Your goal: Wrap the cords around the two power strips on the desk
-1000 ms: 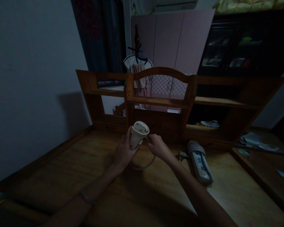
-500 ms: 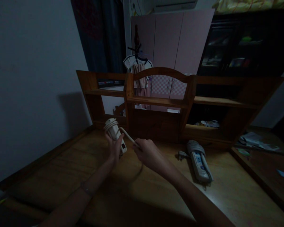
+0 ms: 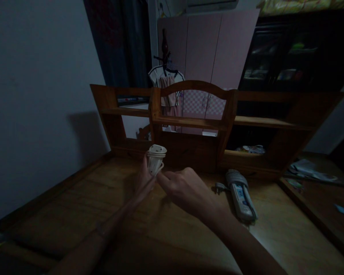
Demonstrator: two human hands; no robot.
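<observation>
My left hand (image 3: pixel 145 179) is closed round a white power strip (image 3: pixel 155 158), held upright above the wooden desk (image 3: pixel 74 206), with its white cable wound around the body. My right hand (image 3: pixel 186 191) is just right of it, fingers curled and pinching the cable close to the strip. A second power strip (image 3: pixel 240 193) with its cord wrapped round it lies on the desk to the right, its plug (image 3: pixel 219 188) beside it.
A wooden shelf unit (image 3: pixel 195 122) stands along the back of the desk, with small items in its right compartment. Papers (image 3: pixel 309 170) lie at the far right. A grey wall is on the left; a pink wardrobe and hanging clothes stand behind.
The strip has turned more upright in my left hand and more cable is wound on it. My right hand has come in close to the strip, the loose cable loop gone from the desk.
</observation>
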